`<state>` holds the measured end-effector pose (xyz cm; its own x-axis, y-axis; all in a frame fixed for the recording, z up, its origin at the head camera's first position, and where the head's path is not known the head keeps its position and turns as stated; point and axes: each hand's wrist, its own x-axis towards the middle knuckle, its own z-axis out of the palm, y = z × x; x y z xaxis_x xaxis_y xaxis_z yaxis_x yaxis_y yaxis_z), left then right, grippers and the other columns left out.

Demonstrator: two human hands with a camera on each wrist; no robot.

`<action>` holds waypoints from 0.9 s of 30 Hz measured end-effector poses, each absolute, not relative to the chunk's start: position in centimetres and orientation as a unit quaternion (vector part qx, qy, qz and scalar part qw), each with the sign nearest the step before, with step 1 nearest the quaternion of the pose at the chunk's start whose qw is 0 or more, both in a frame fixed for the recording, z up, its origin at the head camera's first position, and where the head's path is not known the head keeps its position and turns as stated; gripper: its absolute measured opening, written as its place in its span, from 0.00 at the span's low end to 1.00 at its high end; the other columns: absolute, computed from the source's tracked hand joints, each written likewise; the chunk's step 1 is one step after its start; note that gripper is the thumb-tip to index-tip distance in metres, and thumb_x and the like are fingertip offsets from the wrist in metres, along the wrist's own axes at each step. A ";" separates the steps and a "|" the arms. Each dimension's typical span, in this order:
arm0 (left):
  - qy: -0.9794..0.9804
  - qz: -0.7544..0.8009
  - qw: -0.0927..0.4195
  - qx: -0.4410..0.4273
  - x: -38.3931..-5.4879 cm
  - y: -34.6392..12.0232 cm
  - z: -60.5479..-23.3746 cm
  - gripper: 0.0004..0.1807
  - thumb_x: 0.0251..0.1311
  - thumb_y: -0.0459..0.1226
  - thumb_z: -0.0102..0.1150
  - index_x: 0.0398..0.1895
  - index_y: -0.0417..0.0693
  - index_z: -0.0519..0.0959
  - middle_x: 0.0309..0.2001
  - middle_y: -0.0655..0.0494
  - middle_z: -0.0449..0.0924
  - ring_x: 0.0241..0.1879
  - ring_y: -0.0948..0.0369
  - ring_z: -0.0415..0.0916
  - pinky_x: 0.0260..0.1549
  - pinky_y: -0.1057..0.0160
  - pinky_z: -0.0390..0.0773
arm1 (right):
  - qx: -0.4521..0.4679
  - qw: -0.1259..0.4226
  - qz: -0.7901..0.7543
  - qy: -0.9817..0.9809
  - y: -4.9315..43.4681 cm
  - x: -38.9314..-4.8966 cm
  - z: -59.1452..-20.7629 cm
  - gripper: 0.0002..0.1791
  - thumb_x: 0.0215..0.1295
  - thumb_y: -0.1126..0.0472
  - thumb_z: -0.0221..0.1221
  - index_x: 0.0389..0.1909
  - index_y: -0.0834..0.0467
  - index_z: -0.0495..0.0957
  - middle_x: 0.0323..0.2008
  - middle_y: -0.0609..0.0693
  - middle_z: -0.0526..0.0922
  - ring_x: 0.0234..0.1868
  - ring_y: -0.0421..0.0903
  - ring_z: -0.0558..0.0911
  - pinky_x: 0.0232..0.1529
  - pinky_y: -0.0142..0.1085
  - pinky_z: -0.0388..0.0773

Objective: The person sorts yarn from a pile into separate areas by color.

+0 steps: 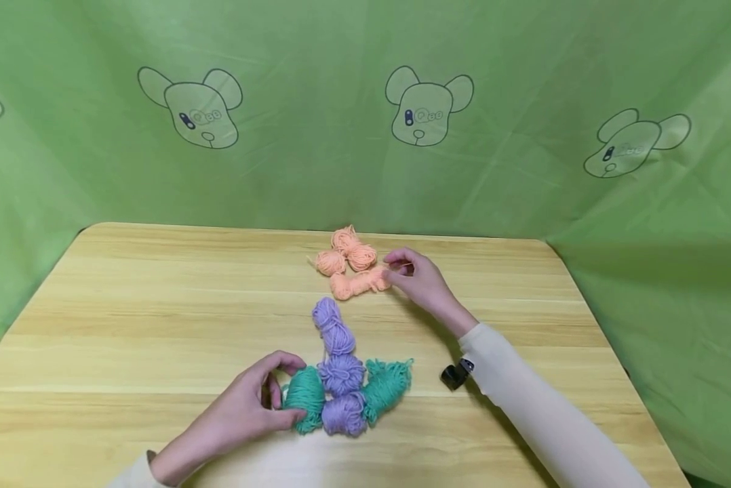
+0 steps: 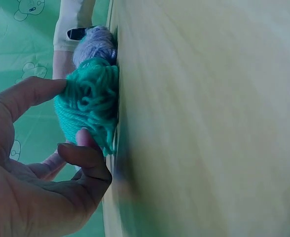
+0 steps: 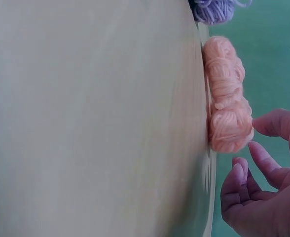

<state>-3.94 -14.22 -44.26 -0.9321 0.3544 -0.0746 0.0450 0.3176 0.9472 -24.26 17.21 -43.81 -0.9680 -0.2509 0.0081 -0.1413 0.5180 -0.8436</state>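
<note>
My left hand (image 1: 246, 407) pinches a green yarn bundle (image 1: 305, 398) between thumb and fingers at its left side. In the left wrist view, fingertips press into the same green bundle (image 2: 88, 106). Purple yarn bundles (image 1: 341, 375) form a line beside it, and a second green yarn bundle (image 1: 386, 388) leans at their right. Farther back, my right hand (image 1: 423, 281) has thumb and index finger at the right end of a long peach yarn bundle (image 1: 358, 282). The right wrist view shows those fingertips at the end of the peach bundle (image 3: 230, 126); how firmly they hold cannot be told.
Behind the long peach bundle, more peach yarn bundles (image 1: 347, 251) cluster near the back edge of the wooden table (image 1: 176, 305). A green curtain (image 1: 317, 135) with printed animal heads surrounds the table. A black device (image 1: 457, 374) sits at the right sleeve.
</note>
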 end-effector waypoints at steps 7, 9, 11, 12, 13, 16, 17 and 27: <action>0.783 0.591 0.145 0.133 -4.4 -14.3 -44.7 0.33 0.57 0.32 0.80 0.65 0.37 0.77 0.48 0.50 0.77 0.31 0.62 0.73 0.29 0.66 0.76 | -0.098 0.055 -0.492 0.863 18.0 -23.1 -43.6 0.15 0.77 0.60 0.65 0.59 0.63 0.82 0.52 0.58 0.84 0.51 0.53 0.80 0.48 0.40 0.77; 0.782 0.590 0.150 0.133 -4.4 -14.3 -44.8 0.30 0.57 0.31 0.79 0.63 0.37 0.77 0.46 0.50 0.77 0.30 0.62 0.72 0.28 0.67 0.76 | -0.099 0.057 -0.498 0.860 18.3 -22.7 -43.5 0.15 0.78 0.61 0.65 0.59 0.63 0.82 0.52 0.58 0.84 0.50 0.53 0.80 0.45 0.39 0.77; 0.782 0.589 0.156 0.131 -4.5 -14.3 -44.8 0.27 0.58 0.30 0.78 0.60 0.38 0.78 0.44 0.51 0.77 0.30 0.62 0.72 0.27 0.67 0.75 | -0.102 0.056 -0.503 0.857 18.6 -22.3 -43.4 0.16 0.79 0.60 0.64 0.60 0.64 0.82 0.52 0.58 0.84 0.49 0.53 0.80 0.44 0.38 0.78; 0.782 0.588 0.160 0.130 -4.6 -14.3 -44.8 0.26 0.59 0.30 0.77 0.59 0.38 0.78 0.43 0.51 0.77 0.30 0.62 0.72 0.27 0.68 0.74 | -0.102 0.057 -0.503 0.856 18.8 -22.0 -43.4 0.16 0.79 0.60 0.64 0.60 0.64 0.81 0.52 0.58 0.84 0.48 0.53 0.80 0.42 0.37 0.78; 0.782 0.587 0.163 0.129 -4.6 -14.3 -44.9 0.24 0.59 0.29 0.76 0.58 0.38 0.79 0.43 0.52 0.77 0.30 0.62 0.72 0.27 0.68 0.74 | -0.103 0.058 -0.503 0.856 18.9 -21.7 -43.3 0.16 0.79 0.60 0.64 0.60 0.64 0.81 0.51 0.58 0.84 0.48 0.53 0.80 0.42 0.37 0.78; 0.784 0.584 0.170 0.127 -4.7 -14.2 -44.9 0.21 0.58 0.28 0.75 0.54 0.39 0.80 0.40 0.53 0.78 0.30 0.62 0.72 0.27 0.68 0.74 | -0.105 0.062 -0.499 0.858 19.3 -20.6 -43.2 0.15 0.80 0.60 0.63 0.60 0.63 0.81 0.50 0.57 0.84 0.47 0.53 0.80 0.41 0.37 0.78; 0.784 0.583 0.171 0.126 -4.7 -14.2 -44.9 0.21 0.58 0.28 0.75 0.53 0.40 0.80 0.40 0.53 0.78 0.30 0.62 0.71 0.27 0.68 0.73 | -0.106 0.065 -0.497 0.859 19.5 -20.2 -43.1 0.15 0.80 0.60 0.63 0.60 0.63 0.81 0.50 0.57 0.85 0.47 0.52 0.79 0.41 0.37 0.78; 0.782 0.597 0.157 0.088 -4.5 -14.3 -44.7 0.23 0.54 0.24 0.71 0.54 0.37 0.78 0.41 0.51 0.78 0.30 0.62 0.71 0.28 0.68 0.73 | -0.130 0.087 -0.500 0.852 20.4 -17.5 -42.8 0.13 0.80 0.62 0.62 0.58 0.64 0.82 0.48 0.61 0.85 0.44 0.51 0.80 0.41 0.35 0.78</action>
<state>-4.46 -14.34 -44.70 -0.9350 0.3252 -0.1413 -0.0505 0.2722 0.9609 -17.49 20.43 -42.81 -0.9511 -0.3084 -0.0193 -0.1335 0.4664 -0.8745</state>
